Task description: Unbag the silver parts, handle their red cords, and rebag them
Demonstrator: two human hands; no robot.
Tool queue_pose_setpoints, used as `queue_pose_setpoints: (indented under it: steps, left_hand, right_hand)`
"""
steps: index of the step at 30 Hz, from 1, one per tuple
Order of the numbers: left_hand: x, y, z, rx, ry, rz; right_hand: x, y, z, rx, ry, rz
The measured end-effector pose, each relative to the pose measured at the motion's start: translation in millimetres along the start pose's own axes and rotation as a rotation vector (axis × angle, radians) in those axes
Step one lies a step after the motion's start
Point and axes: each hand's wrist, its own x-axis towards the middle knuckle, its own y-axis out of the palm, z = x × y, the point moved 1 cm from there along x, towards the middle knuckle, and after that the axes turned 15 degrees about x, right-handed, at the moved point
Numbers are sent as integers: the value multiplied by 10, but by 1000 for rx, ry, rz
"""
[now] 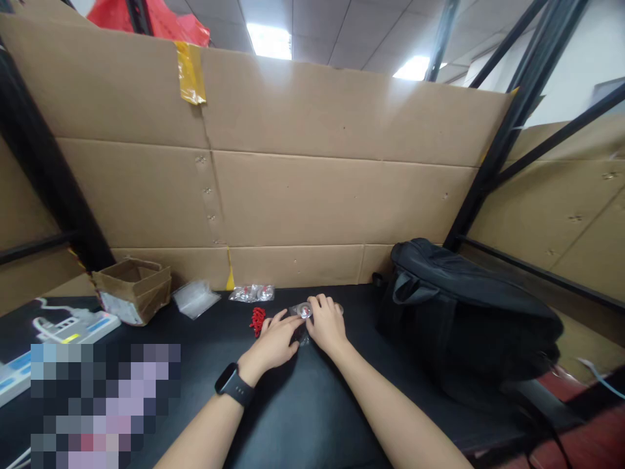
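Note:
A round silver disc with a red centre [305,311] shows between my hands, with clear crinkled plastic [305,337] around and below it. My left hand [277,340], with a black watch at its wrist, has its index finger against the disc and its thumb at the plastic. The fingers of my right hand [327,324] are bent over the same packet from the right and hide part of it. Another rounded shiny edge [340,309] peeks out beyond the right fingers. Just left of my left hand lies a bunch of small red pieces [258,320].
Against the cardboard wall [293,202] lie more discs in clear packets [252,293]. A clear plastic bag [196,299], a small open carton [133,290] and a power strip [95,327] are on the left. A large black bag [459,312] stands on the right.

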Motion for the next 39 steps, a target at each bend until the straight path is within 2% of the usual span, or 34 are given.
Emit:
queue_pose_setpoints:
  steps: [3,7,10,12,17,21,25,29,35,37,39]
  left_hand:
    - [-2,-24,19,-17,9,-37]
    - [-2,-112,25,16,-20,-183]
    - [15,-155,-10,66,-37,-296]
    - [35,-155,-43,64,-50,-326]
    - [65,-130,-69,24,-96,-338]
    - [62,-140,-4,-40,-149,-309]
    - [83,-134,37,-115,-226,-255]
    - [98,-92,-9,-139,-302,-214]
    - [56,-58,-180,76,-319,-321]
    - [43,-72,-211,135,-331,-363]
    - [36,-88,-213,164,-285,-400]
  right_hand:
    - [2,-84,-34,102,-65,81]
    - [-10,-294,-211,346,-132,229]
    - [0,-360,-373,360,-114,201]
    - [14,-331,-448,329,-113,187]
    - [60,-208,-491,340,-111,203]
    - [90,-220,-489,404,-86,190]
    - [95,-255,-511,464,10,219]
    - [52,-218,-487,394,112,262]
    - [-20,-148,-359,197,80,205]
    - [-16,-174,-333,177,36,173]
    - [-5,-220,-321,177,-42,186]
